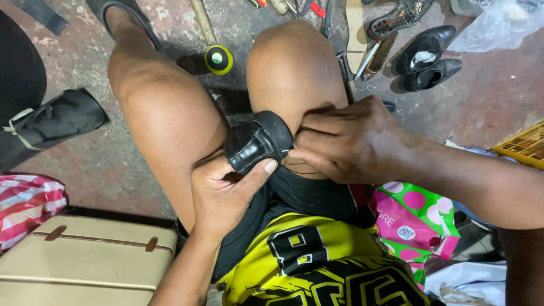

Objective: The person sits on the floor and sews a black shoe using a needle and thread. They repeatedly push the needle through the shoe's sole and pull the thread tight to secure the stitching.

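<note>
I sit with a black shoe (256,141) clamped between my bare knees, its toe pointing up at me. My left hand (224,195) grips the shoe from below, thumb pressed on its front edge. My right hand (348,141) rests against the shoe's right side and my right knee, fingers pinched together at the sole seam, where thin thread lines (297,167) run. Whether a needle is in the fingers I cannot tell.
A pair of black dress shoes (426,59) and one patterned shoe (399,18) lie on the floor at upper right, with tools (362,59) beside them. A yellow-and-black spool (219,59) sits between my knees. A beige case (85,260), black bag (54,122), pink dotted bag (416,218).
</note>
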